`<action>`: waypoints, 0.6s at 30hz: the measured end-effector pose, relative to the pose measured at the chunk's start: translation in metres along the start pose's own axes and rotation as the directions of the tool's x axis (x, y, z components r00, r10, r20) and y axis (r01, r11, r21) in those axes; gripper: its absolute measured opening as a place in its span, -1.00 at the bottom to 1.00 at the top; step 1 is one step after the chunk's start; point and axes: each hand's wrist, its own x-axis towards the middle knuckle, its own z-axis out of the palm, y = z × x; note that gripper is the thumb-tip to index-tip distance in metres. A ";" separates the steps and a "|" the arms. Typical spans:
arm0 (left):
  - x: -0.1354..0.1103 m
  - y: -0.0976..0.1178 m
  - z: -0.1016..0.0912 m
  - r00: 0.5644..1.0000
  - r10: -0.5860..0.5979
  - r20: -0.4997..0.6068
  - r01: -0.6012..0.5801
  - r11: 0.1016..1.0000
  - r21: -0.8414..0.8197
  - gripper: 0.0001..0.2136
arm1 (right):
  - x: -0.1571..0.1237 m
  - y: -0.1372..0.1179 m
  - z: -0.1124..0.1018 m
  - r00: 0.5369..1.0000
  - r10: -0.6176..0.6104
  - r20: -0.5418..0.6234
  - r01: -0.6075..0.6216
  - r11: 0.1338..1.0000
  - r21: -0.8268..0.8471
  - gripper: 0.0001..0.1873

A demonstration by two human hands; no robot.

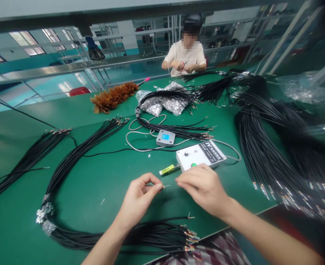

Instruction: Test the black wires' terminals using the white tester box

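My left hand (140, 197) is closed in a pinch on the end of a thin wire (166, 186), whose metal tip sticks out to the right. My right hand (203, 186) is curled, fingers together, its fingertips meeting that wire tip just in front of a white tester box (203, 154) with a green button and a yellow-green probe (168, 169). A looped bundle of black wires (77, 162) with bare terminals lies around and below my left forearm.
A small grey meter (165, 138) with a blue screen sits behind the box. More black wire bundles lie left (27, 160) and right (264, 147). Foil bags (165, 101) and a feather duster (114, 96) lie further back. A person (185, 55) works at the table's far side.
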 end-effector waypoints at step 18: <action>-0.011 -0.031 -0.048 0.991 0.093 0.094 -0.118 0.942 0.314 -0.68 | 0.014 0.009 0.005 0.966 0.255 -0.049 -0.241 0.951 0.195 -0.85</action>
